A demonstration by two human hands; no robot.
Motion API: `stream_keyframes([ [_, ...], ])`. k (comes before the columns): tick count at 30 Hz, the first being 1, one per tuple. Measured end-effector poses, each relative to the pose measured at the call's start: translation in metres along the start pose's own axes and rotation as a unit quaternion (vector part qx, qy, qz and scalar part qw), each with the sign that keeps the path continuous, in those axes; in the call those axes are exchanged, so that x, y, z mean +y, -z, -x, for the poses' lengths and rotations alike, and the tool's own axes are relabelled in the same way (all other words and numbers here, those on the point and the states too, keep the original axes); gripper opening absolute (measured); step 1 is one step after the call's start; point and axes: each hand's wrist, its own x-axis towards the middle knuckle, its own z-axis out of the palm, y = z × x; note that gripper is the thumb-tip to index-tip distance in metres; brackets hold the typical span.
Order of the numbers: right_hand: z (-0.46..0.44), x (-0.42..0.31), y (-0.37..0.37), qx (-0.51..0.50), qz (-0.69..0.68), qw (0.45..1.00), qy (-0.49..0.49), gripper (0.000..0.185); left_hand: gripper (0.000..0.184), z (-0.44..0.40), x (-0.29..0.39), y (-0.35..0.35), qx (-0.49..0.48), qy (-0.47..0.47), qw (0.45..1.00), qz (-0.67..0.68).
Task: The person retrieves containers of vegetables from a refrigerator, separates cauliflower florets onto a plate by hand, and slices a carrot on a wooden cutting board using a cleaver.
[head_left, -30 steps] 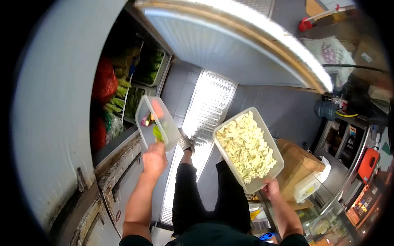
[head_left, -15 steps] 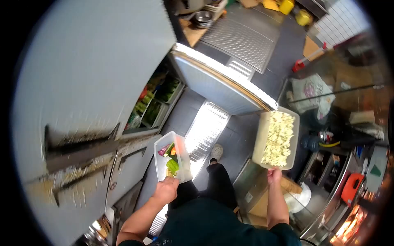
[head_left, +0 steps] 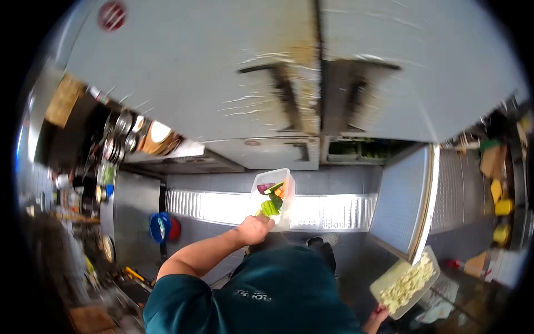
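Left hand closed on near end of clear container, which extends toward one o'clock, cut vegetables inside; right hand gripping tub of pale pieces, toward one o'clock

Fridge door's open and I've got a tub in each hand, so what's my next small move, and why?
I'd ease the right hand's tub away from the door first. Its rim looks very close to the door's free edge, and its pale pieces lie uncovered, so a knock might spill them. I can't tell if they touch.
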Motion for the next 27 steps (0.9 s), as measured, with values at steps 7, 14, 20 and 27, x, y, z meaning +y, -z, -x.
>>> stream_keyframes([
  [7,0.152,0.050,-0.049,-0.112,0.205,0.960,-0.155,0.013,0.025,0.152,-0.022,-0.019,0.046,0.142,0.989,0.019],
  [14,0.234,0.133,-0.128,-0.169,0.274,0.923,-0.209,0.016,0.024,0.280,-0.089,-0.028,0.070,0.215,0.974,0.025],
  [20,0.278,0.153,-0.241,-0.259,0.384,0.881,-0.092,0.009,0.026,0.368,-0.108,-0.029,0.099,0.278,0.955,0.024],
  [27,0.386,0.143,-0.421,-0.422,0.376,0.822,-0.065,0.030,0.029,0.434,-0.096,-0.014,0.144,0.365,0.920,0.007],
])
